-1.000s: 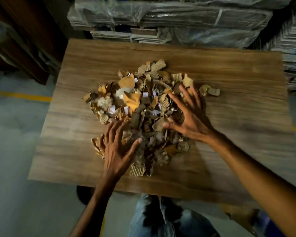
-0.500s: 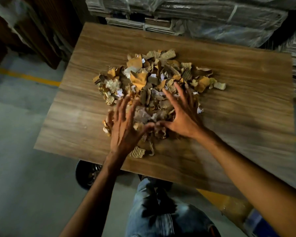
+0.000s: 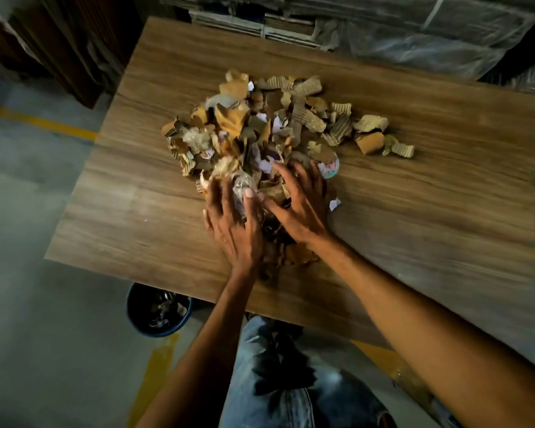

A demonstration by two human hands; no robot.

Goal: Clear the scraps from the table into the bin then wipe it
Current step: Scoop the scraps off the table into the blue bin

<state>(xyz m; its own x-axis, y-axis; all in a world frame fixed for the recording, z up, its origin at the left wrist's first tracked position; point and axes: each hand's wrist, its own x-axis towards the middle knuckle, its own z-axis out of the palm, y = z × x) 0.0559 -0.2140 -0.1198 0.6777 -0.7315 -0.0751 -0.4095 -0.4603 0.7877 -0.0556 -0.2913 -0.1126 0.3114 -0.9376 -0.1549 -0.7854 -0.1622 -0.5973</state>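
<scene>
A heap of torn cardboard and paper scraps covers the middle of the wooden table. My left hand and my right hand lie side by side on the near part of the heap, fingers curled around a bundle of scraps between them. More scraps show under my wrists, close to the table's near edge. A dark round bin holding some scraps stands on the floor below that edge, to the left of my legs.
Plastic-wrapped stacks of flat cardboard stand behind the table, with more stacks at the right. Dark wooden panels lean at the back left. Yellow lines mark the grey floor. A small white scrap lies apart, right of my right hand.
Both hands have come together and dragged the near scraps toward the table's near edge. The view has shifted, and the bin now shows fully.
</scene>
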